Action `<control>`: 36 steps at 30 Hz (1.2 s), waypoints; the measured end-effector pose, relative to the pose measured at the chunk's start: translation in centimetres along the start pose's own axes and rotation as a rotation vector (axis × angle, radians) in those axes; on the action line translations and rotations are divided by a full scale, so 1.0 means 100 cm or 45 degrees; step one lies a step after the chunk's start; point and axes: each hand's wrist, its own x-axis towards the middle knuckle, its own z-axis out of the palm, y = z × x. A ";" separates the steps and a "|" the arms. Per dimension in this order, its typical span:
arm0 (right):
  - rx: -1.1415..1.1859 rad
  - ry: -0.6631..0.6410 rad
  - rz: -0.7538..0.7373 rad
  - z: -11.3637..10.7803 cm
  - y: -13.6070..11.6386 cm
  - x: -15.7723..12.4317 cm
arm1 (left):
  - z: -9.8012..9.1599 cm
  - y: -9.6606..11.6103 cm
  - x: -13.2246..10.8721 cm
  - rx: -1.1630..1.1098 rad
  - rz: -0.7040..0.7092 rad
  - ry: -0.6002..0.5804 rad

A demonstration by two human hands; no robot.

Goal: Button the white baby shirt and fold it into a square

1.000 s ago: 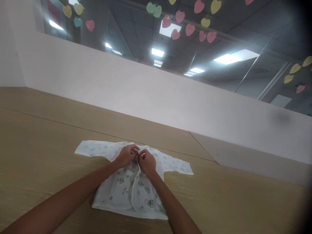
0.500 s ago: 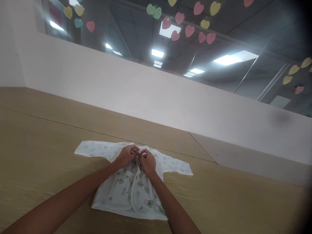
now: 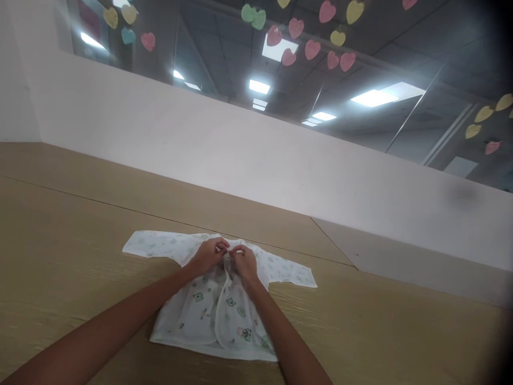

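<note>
A small white baby shirt (image 3: 200,321) with green and pink prints lies spread on the wooden surface, sleeves stretched out to both sides and its neckline away from me. My left hand (image 3: 210,254) is closed at the neckline, thumb and fingers pinching the shirt's front edge. Just to its right, my right hand (image 3: 243,262) pinches the other side of the same front opening. The fingertips of both hands almost meet. Below them the front edges curve down and overlap toward the hem. What exactly lies between the fingertips is too small to make out.
The light wooden surface (image 3: 72,256) stretches to both sides, with a dark seam running behind the shirt. A white wall (image 3: 180,139) rises at the back. Above it is a glass panel (image 3: 224,64) with several heart-shaped paper notes and reflected ceiling lights.
My right hand has shifted very slightly, its fingers a little straighter at the neckline. My left hand and the shirt look nearly the same.
</note>
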 end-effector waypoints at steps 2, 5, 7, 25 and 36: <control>0.031 0.057 0.018 0.000 0.000 0.001 | 0.000 0.001 0.000 0.031 -0.001 0.001; 0.060 0.101 0.015 -0.002 -0.001 0.000 | -0.001 0.003 -0.001 0.085 -0.022 0.022; 0.061 0.120 -0.004 -0.004 -0.003 -0.002 | -0.001 0.004 -0.001 0.146 -0.050 0.048; -0.690 -0.291 -0.315 -0.026 -0.035 -0.025 | -0.009 0.013 -0.009 -0.074 -0.145 -0.203; -0.123 -0.763 -0.038 -0.054 -0.034 -0.019 | -0.016 0.024 -0.011 0.084 0.018 -0.402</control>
